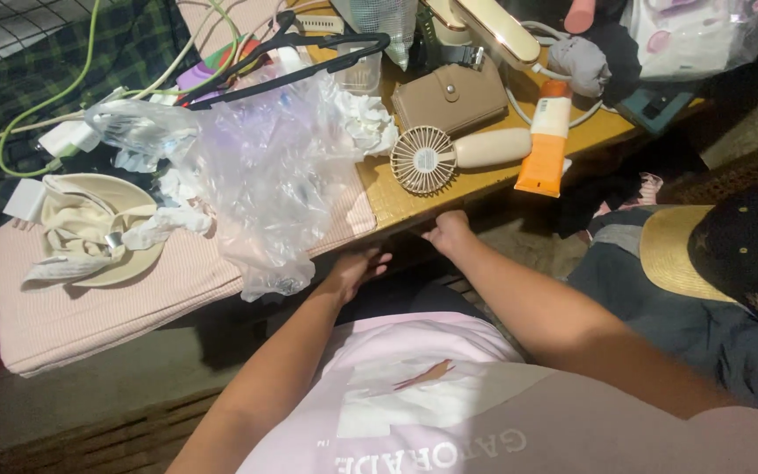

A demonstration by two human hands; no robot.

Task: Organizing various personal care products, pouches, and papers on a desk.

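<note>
At the near edge of the wooden worktop [493,180], both hands reached under the rim. The right hand [449,233] was curled against the underside of the edge, its fingers tucked out of sight, so its grip could not be told for certain; it seemed to hold the edge itself and nothing loose. The left hand [357,268] lay lower and to the left, fingers bent loosely, just below the hanging corner of a clear plastic bag [265,189] and beside the pink ribbed cloth [89,307] that draped over the worktop's left part; whether it touched either one could not be made out.

Just above the right hand, on the worktop, lay a small cream handheld fan [449,155], its round grille toward the left, not touching the hand. An orange and white tube [547,140] lay just right of the fan, and a brown wallet [451,96] sat behind it. A black hanger [296,61] rested on the bag. A black and tan cap [721,250] lay well apart to the right.
</note>
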